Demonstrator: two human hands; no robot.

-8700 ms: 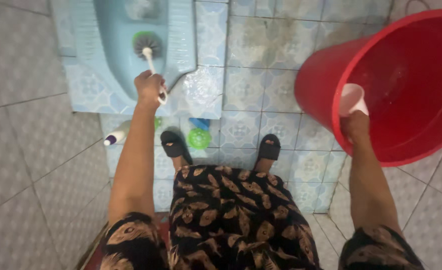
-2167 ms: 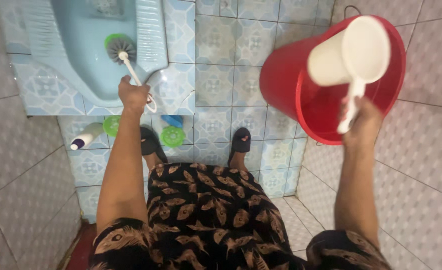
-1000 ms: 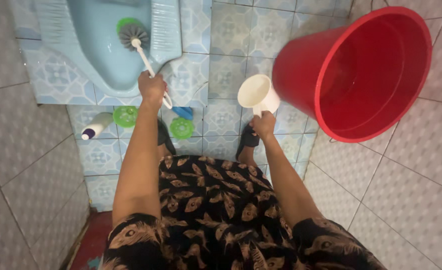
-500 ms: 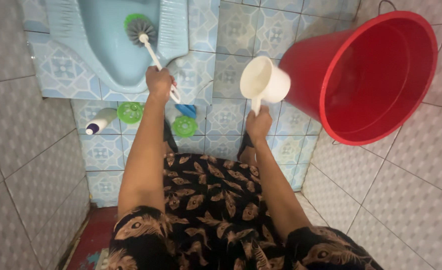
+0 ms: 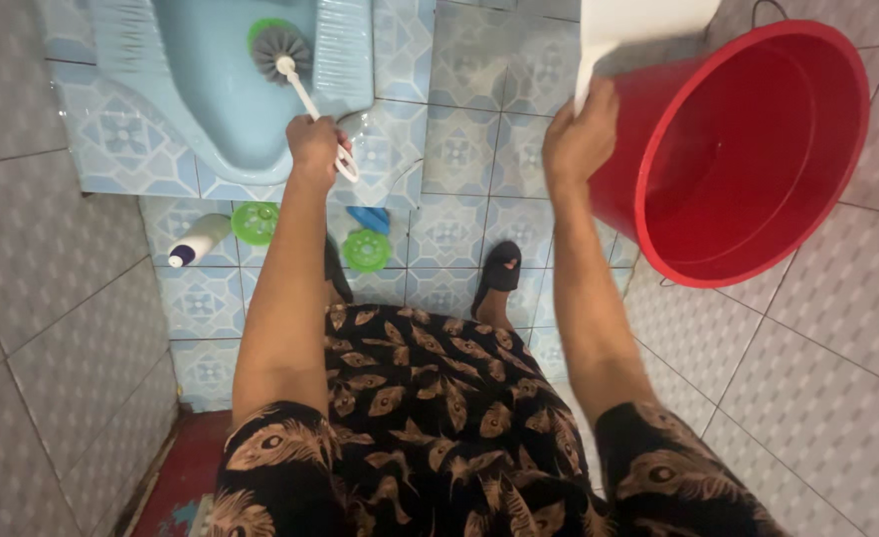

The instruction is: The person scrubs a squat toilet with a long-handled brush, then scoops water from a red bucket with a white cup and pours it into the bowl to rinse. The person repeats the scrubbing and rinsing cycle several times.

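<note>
Head view, looking down; all places are given relative to the pale blue ceramic squat toilet pan (image 5: 201, 94) set into a raised tiled step.

1. Left hand (image 5: 315, 149): clenched around the thin white plastic handle of a toilet brush with grey bristles on a green base (image 5: 280, 50). The bristle head is pressed into the pan's bowl near the ribbed right footrest; the handle is slanted back toward the hand, an angle judged to suit scrubbing from a standing position.

2. Right hand (image 5: 579, 139): closed around the long handle of a white plastic water dipper (image 5: 643, 20), raised to the right of the pan. The cup is cut off by the upper frame edge, so its contents cannot be told.

3. Large red plastic bucket (image 5: 748, 149): placed well right of the pan, its mouth tipped toward the viewer, close beside the dipper hand. Some water appears to lie in its bottom.

4. White plastic bottle with dark cap (image 5: 196, 242): laid on its side on the blue patterned floor tiles (image 5: 449, 229) below the step.

5. Two round green plastic pieces (image 5: 365, 251) and a small blue item: on the floor just below the step, beside the person's black sandals (image 5: 499, 270).

6. Dark feather-print garment (image 5: 430, 418): worn by the person, nearest the camera.
</note>
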